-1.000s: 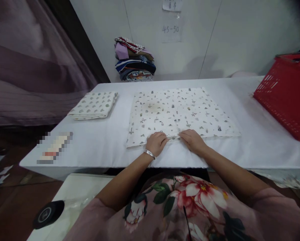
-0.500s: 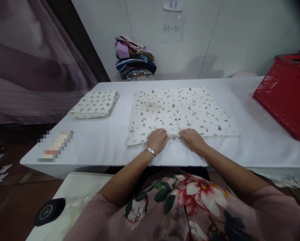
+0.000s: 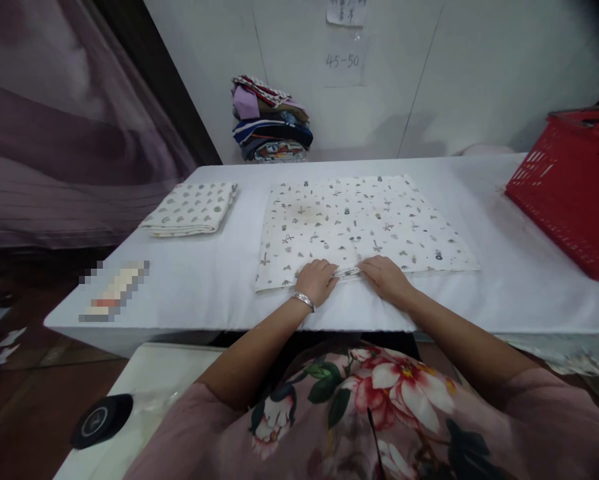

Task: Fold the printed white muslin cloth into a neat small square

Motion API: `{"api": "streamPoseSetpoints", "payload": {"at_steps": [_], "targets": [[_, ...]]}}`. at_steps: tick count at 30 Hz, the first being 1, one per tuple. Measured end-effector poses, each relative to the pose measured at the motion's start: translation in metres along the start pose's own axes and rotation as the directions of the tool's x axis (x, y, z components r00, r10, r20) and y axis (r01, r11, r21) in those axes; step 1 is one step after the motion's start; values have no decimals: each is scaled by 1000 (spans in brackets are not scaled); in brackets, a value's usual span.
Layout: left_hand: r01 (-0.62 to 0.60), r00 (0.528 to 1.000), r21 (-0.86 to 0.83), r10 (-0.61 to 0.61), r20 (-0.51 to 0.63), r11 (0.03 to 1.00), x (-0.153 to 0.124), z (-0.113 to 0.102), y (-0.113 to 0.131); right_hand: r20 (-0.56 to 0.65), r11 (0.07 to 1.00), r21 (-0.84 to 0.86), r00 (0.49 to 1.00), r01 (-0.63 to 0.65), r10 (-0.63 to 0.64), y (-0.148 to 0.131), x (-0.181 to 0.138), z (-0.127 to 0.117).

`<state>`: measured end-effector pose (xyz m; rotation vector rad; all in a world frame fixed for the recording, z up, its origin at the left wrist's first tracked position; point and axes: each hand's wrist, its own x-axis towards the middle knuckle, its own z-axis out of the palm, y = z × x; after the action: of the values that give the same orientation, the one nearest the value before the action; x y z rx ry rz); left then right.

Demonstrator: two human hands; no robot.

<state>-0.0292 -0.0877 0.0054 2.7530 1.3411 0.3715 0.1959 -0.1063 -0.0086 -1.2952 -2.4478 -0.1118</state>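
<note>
A white patterned cloth point(image 3: 359, 220) lies spread flat in the middle of a white-covered table point(image 3: 479, 293). My left hand point(image 3: 315, 281) and my right hand point(image 3: 385, 277) rest side by side on the cloth's near edge, fingers curled and pinching the hem between them. A silver bracelet is on my left wrist.
A folded patterned cloth point(image 3: 192, 209) lies at the table's left. A stack of folded clothes point(image 3: 270, 120) sits against the back wall. A red plastic basket point(image 3: 572, 187) stands at the right. A blurred-out object point(image 3: 113, 291) lies near the front left edge.
</note>
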Motion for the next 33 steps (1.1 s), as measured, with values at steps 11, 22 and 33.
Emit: {"api": "streamPoseSetpoints", "payload": {"at_steps": [11,22,33], "targets": [[-127,991,177,131,-7,976,5,-1,-11,10,999,-33,999,42,-42,5,3,-3],[-153,988,101,154,-2,983,-11,1,-10,122,997,0,990,77,-77,4,-2,-7],[-156,985,110,146,89,982,-12,-15,-5,190,987,-43,972,153,-142,9,7,-12]]}}
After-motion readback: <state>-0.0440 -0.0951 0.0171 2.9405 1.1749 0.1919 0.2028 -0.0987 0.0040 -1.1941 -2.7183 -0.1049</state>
